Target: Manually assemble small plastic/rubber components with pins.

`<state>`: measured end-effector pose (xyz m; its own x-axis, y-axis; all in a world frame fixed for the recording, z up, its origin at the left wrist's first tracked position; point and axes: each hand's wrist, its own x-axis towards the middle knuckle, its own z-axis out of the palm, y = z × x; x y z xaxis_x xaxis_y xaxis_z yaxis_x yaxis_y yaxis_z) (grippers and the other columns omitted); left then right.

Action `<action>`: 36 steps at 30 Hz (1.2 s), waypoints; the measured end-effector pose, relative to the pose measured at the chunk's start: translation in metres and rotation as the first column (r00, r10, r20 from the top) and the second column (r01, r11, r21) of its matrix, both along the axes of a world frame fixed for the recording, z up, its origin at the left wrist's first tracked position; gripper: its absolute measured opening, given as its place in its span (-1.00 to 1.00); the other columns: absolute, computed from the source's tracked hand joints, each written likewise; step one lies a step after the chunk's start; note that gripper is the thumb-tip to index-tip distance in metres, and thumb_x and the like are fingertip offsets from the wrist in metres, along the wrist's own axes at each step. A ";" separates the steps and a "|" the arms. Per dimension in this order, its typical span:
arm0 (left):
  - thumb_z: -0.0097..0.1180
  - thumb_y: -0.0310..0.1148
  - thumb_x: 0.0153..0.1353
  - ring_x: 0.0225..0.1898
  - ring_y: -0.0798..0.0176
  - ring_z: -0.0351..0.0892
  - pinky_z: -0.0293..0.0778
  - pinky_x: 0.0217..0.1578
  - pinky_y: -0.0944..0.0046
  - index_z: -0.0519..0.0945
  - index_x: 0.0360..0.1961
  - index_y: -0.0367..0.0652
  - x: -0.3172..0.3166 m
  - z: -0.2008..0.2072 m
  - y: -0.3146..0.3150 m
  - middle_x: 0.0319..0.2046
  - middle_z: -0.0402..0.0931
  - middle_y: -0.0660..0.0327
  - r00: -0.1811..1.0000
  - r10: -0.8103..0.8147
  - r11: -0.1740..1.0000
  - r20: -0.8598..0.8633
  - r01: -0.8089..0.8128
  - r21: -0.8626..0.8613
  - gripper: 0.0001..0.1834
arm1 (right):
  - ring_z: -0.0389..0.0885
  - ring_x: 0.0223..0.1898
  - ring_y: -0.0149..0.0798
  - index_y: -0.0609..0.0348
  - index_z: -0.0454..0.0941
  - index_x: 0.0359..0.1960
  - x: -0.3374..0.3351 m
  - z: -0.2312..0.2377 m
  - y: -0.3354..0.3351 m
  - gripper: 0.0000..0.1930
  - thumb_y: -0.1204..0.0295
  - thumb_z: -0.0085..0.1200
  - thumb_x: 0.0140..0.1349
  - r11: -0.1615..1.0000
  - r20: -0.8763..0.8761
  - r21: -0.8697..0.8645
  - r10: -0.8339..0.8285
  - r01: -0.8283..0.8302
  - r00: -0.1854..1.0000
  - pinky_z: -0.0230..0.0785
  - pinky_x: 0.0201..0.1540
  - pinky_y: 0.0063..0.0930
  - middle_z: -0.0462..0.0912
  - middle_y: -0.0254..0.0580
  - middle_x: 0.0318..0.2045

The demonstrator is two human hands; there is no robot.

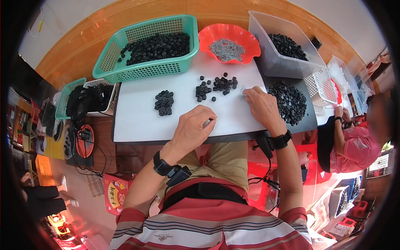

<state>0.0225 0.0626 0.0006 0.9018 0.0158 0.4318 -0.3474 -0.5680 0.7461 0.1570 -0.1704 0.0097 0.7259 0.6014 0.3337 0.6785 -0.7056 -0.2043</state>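
My left hand (193, 127) is closed above the front part of the white tabletop (137, 125). A small dark piece (206, 123) shows between its thumb and curled fingers, too small to name. My right hand (263, 107) rests farther right, its fingertips drawn together at a few small grey metal screws or pins (243, 94). What those fingertips grip, if anything, is hidden. Beyond my hands lie loose black knob-like parts (223, 85), with another cluster (202, 91) beside them. A tighter group of black ring-like parts (164, 102) sits to the left.
A green basket (146, 71) of black parts, a red scalloped bowl (204, 35) of metal pins and a clear bin (275, 68) line the back. Black pieces (287, 102) cover a dark board at right. A co-worker (354, 146) sits beyond it. Cables (266, 179) hang by my wrists.
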 end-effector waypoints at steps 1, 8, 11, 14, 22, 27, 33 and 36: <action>0.31 -0.54 0.18 -0.29 0.13 0.72 0.61 -0.32 0.25 0.70 -0.26 -0.23 0.000 0.001 0.000 -0.23 0.71 0.12 1.000 0.000 1.000 0.003 0.000 0.009 -0.90 | 0.70 -0.29 0.08 0.14 0.66 -0.15 -0.001 0.001 0.000 -0.87 0.44 0.11 0.35 1.000 0.001 -0.002 -0.001 0.001 1.000 0.53 -0.25 -0.04 0.66 -0.08 -0.20; 0.31 -0.53 0.18 -0.30 0.14 0.71 0.58 -0.35 0.24 0.70 -0.26 -0.24 0.003 -0.003 -0.002 -0.23 0.71 0.12 1.000 -0.013 1.000 0.017 0.013 -0.011 -0.90 | 0.70 -0.25 0.09 0.16 0.68 -0.10 -0.002 0.004 -0.003 -0.83 0.44 0.13 0.35 1.000 -0.030 -0.027 0.003 -0.004 1.000 0.54 -0.20 -0.06 0.66 -0.07 -0.18; 0.32 -0.52 0.18 -0.30 0.15 0.71 0.59 -0.34 0.26 0.71 -0.26 -0.23 0.002 -0.001 -0.003 -0.23 0.71 0.12 1.000 -0.007 1.000 -0.021 0.006 -0.021 -0.90 | 0.70 -0.24 0.10 0.16 0.68 -0.10 0.000 0.004 -0.004 -0.83 0.43 0.13 0.35 1.000 -0.046 -0.003 0.009 -0.009 0.999 0.55 -0.19 -0.07 0.67 -0.09 -0.17; 0.32 -0.52 0.18 -0.28 0.16 0.72 0.60 -0.31 0.27 0.72 -0.26 -0.24 0.003 0.000 -0.003 -0.23 0.71 0.12 0.999 -0.008 0.999 -0.033 0.007 -0.035 -0.90 | 0.70 -0.24 0.10 0.16 0.70 -0.11 0.001 0.005 -0.006 -0.83 0.42 0.14 0.35 0.999 -0.057 0.029 0.021 -0.019 0.998 0.55 -0.17 -0.07 0.68 -0.11 -0.16; 0.33 -0.51 0.19 -0.25 0.18 0.73 0.61 -0.25 0.28 0.72 -0.27 -0.28 0.005 -0.001 -0.004 -0.22 0.72 0.11 0.998 -0.005 0.996 -0.061 -0.001 -0.091 -0.89 | 0.69 -0.25 0.12 0.18 0.75 -0.22 0.001 0.007 -0.006 -0.83 0.36 0.23 0.29 0.981 -0.132 0.190 -0.004 0.029 0.991 0.53 -0.16 -0.09 0.71 -0.09 -0.25; 0.35 -0.53 0.18 -0.21 0.20 0.74 0.64 -0.18 0.28 0.75 -0.24 -0.30 0.006 0.000 -0.006 -0.20 0.73 0.09 0.994 -0.012 0.992 -0.105 -0.001 -0.125 -0.87 | 0.70 -0.32 0.02 0.20 0.76 -0.27 0.000 0.008 -0.008 -0.86 0.40 0.31 0.21 0.954 -0.225 0.288 -0.013 0.079 0.974 0.51 -0.23 -0.20 0.72 -0.11 -0.28; 0.34 -0.56 0.19 -0.15 0.21 0.74 0.66 -0.10 0.29 0.75 -0.18 -0.34 0.007 0.000 -0.006 -0.14 0.72 0.06 0.986 -0.031 0.973 -0.167 -0.008 -0.232 -0.83 | 0.64 -0.42 -0.20 0.25 0.74 -0.26 -0.014 0.011 -0.006 -0.90 0.51 0.32 0.21 0.874 -0.246 0.477 0.030 0.094 0.969 0.47 -0.31 -0.42 0.71 -0.15 -0.34; 0.34 -0.56 0.19 -0.14 0.22 0.73 0.65 -0.08 0.29 0.75 -0.17 -0.34 0.005 0.001 -0.006 -0.14 0.72 0.06 0.984 -0.020 0.976 -0.176 -0.019 -0.215 -0.83 | 0.60 -0.42 -0.27 0.26 0.72 -0.22 -0.032 0.019 -0.001 -0.88 0.55 0.32 0.22 0.861 -0.299 0.494 0.036 0.122 0.953 0.44 -0.31 -0.46 0.69 -0.15 -0.34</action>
<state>0.0277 0.0563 0.0013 0.9634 0.0900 0.2524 -0.1996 -0.3874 0.9001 0.1253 -0.1714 0.0287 0.8577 0.3745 0.3524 0.5043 -0.4787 -0.7187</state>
